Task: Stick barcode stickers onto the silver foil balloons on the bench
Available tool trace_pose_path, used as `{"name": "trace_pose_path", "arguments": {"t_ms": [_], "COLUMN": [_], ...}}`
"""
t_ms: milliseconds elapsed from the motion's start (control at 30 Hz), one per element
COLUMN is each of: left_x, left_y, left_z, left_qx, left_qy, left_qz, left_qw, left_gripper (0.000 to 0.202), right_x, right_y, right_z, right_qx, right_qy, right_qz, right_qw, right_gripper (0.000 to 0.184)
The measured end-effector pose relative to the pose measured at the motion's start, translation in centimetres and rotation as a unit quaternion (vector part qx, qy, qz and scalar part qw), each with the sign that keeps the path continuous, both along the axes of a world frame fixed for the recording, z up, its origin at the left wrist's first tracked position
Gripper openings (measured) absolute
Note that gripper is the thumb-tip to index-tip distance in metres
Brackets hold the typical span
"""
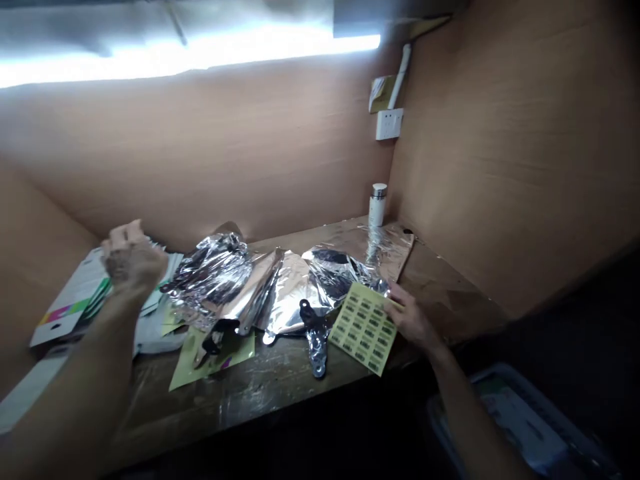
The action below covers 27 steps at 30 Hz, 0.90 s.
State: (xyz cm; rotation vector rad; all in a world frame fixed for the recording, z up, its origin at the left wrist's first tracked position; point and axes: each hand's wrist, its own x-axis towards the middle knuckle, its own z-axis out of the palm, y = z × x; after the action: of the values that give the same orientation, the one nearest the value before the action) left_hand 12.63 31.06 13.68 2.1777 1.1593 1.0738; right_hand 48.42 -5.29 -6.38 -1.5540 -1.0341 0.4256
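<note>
Tan board walls [215, 160] close in a narrow work bay, with a bright strip of light above the back wall. High in the right corner sit a white wall socket [389, 124] and a white conduit [401, 77] rising above it. A white flask with a steel cap [378, 205] stands at the back edge of the worn wooden desk [450, 287], near its right corner.

Crumpled silver foil pouches [285, 293] spread across the middle of the desk. The right hand [413, 317] reaches in from the front right edge, its fingers pinching the corner of a yellow sheet of barcode labels [363, 327]. The sheet lies tilted near the front edge, its far end overlapping the foil. Just left of it lies a dark strip with silver rings [317, 347], though what it is cannot be made out. Farther left, a black object [214, 341] rests on a yellow-green card [220, 363].

The left hand [133, 257] is raised over the left end of the desk, its fingers curled inward; whether they hold anything cannot be told. Beneath it lies a white carton with a coloured stripe [70, 303]. Below the desk at right, a plastic bin [520, 420] sits in shadow.
</note>
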Motion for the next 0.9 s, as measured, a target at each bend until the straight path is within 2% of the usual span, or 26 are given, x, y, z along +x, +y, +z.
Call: {"name": "trace_pose_path", "arguments": {"t_ms": [33,67,100,167,200,233,267,300,333,367,433,467,533,600,700,833,900], "left_x": [0.9,2.0,3.3,5.7,6.6,7.1,7.2,6.9,6.4,5.6,4.0,3.3,2.3,1.8,1.3,0.4,0.0], "left_y": [-2.3,-5.0,-8.1,-14.1,-16.7,-18.8,-20.3,-21.4,-22.0,-22.2,-22.3,-22.3,-22.6,-23.0,-23.3,-23.3,-23.6], "left_z": [-1.0,-2.3,-3.9,-7.5,-9.2,-10.8,-12.0,-13.0,-13.6,-14.1,-14.5,-14.7,-15.1,-15.7,-16.4,-16.7,-16.7], "left_qx": [0.047,0.095,0.099,0.013,-0.032,-0.064,-0.096,-0.133,-0.177,-0.233,-0.367,-0.419,-0.476,-0.474,-0.443,-0.413,-0.399], "left_qy": [-0.022,-0.028,-0.008,0.077,0.124,0.158,0.169,0.164,0.133,0.076,-0.071,-0.137,-0.210,-0.230,-0.253,-0.264,-0.260], "left_qz": [0.010,-0.010,-0.070,-0.241,-0.339,-0.445,-0.526,-0.576,-0.588,-0.564,-0.468,-0.422,-0.358,-0.291,-0.195,-0.165,-0.160], "left_qw": [0.999,0.995,0.993,0.968,0.932,0.879,0.828,0.790,0.778,0.789,0.801,0.792,0.776,0.798,0.838,0.856,0.865], "left_gripper": [0.036,0.038,0.039,0.033,0.030,0.028,0.026,0.025,0.026,0.029,0.046,0.053,0.058,0.054,0.047,0.042,0.040], "right_x": [-0.6,-1.3,-2.2,-3.9,-4.6,-5.3,-5.9,-6.5,-6.9,-7.4,-8.5,-9.1,-10.5,-11.7,-12.9,-13.7,-14.0], "right_y": [-0.9,-1.9,-2.7,-3.9,-4.2,-4.2,-4.1,-3.7,-3.3,-2.7,-1.4,-0.6,1.2,2.7,4.2,4.2,3.7], "right_z": [0.3,0.7,1.2,2.4,3.2,4.0,4.9,5.8,6.6,7.3,8.1,8.1,7.6,6.6,5.1,4.3,4.5], "right_qx": [0.008,0.014,0.018,0.012,0.010,0.008,0.009,0.010,0.012,0.006,-0.025,-0.044,-0.082,-0.095,-0.062,-0.021,-0.006], "right_qy": [0.054,0.113,0.173,0.254,0.265,0.259,0.242,0.222,0.203,0.189,0.171,0.162,0.145,0.118,0.040,-0.059,-0.086], "right_qz": [-0.003,0.011,0.041,0.117,0.150,0.184,0.217,0.246,0.272,0.294,0.321,0.323,0.319,0.309,0.266,0.221,0.219], "right_qw": [0.998,0.993,0.984,0.960,0.952,0.948,0.946,0.943,0.941,0.937,0.931,0.931,0.933,0.939,0.961,0.973,0.972], "right_gripper": [0.027,0.029,0.031,0.034,0.035,0.036,0.036,0.035,0.034,0.033,0.029,0.028,0.031,0.034,0.036,0.033,0.042]}}
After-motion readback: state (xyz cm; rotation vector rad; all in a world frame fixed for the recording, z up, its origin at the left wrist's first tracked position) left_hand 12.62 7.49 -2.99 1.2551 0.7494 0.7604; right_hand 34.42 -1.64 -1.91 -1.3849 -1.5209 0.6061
